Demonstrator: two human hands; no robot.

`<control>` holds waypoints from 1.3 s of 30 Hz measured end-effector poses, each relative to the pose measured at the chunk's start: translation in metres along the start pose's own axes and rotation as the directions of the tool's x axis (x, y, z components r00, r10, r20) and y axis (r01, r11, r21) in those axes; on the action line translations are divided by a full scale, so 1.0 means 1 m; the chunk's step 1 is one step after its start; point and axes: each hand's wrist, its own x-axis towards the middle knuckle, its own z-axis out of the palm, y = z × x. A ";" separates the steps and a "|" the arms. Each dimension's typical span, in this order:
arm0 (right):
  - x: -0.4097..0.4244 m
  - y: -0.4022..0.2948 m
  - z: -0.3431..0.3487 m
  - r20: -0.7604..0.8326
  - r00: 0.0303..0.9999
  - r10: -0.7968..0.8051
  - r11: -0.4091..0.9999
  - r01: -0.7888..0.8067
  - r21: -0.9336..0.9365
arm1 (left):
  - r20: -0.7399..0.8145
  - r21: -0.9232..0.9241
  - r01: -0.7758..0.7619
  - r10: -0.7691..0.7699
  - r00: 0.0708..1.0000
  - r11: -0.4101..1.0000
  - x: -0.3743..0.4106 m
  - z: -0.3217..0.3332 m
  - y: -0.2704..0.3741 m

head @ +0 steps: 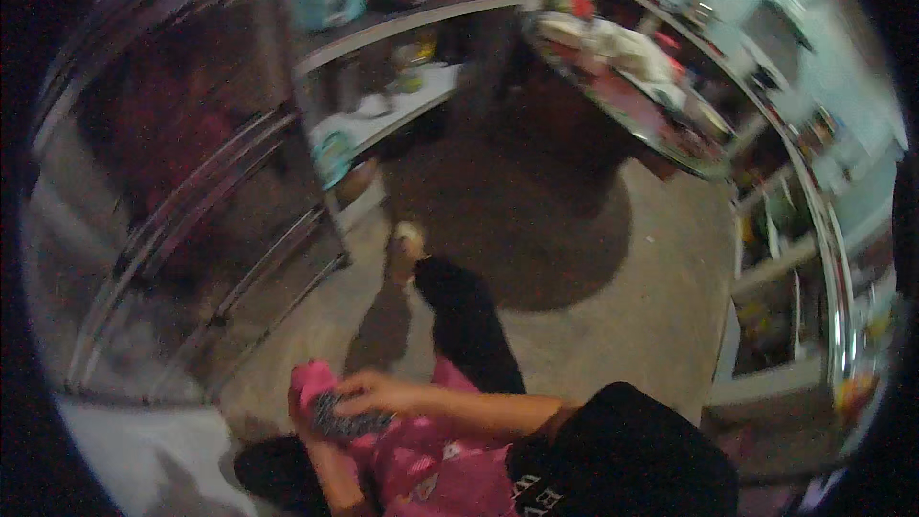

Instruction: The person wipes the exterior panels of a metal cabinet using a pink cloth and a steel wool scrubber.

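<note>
My left hand (307, 413) is at the lower left, wrapped around a bundle of pink cloth (313, 375). A dark grey speckled piece, apparently fabric (344, 418), lies against that bundle. Across it reaches my right hand (370, 393), its fingers touching the speckled surface; blur hides whether they grip it. More pink patterned fabric (438, 467) covers my lap below the right forearm. Much of my left hand is hidden behind the cloth and the right hand.
A metal-barred rack (237, 301) stands at the left. Ahead is a shelf unit (409, 25) with containers; an oval tabletop or tray (646, 126) holds pale items. Loaded shelving (775, 273) lines the right. My black-clad leg (470, 323) extends over the floor (668, 258). A white surface (143, 452) is at the lower left.
</note>
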 end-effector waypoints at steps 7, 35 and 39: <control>-0.008 0.020 -0.014 -0.215 0.976 0.022 0.806 0.110 0.581 | -0.219 0.535 -0.006 0.146 0.965 0.845 -0.024 0.037 -0.028; -0.038 0.040 -0.024 -0.075 0.993 -0.087 0.808 0.114 0.578 | -0.205 0.615 0.002 0.158 0.966 0.789 -0.026 0.170 -0.060; -0.061 0.028 -0.036 -0.062 0.987 -0.145 0.748 0.151 0.647 | -0.134 0.803 -0.052 0.265 0.955 0.594 0.000 0.164 -0.071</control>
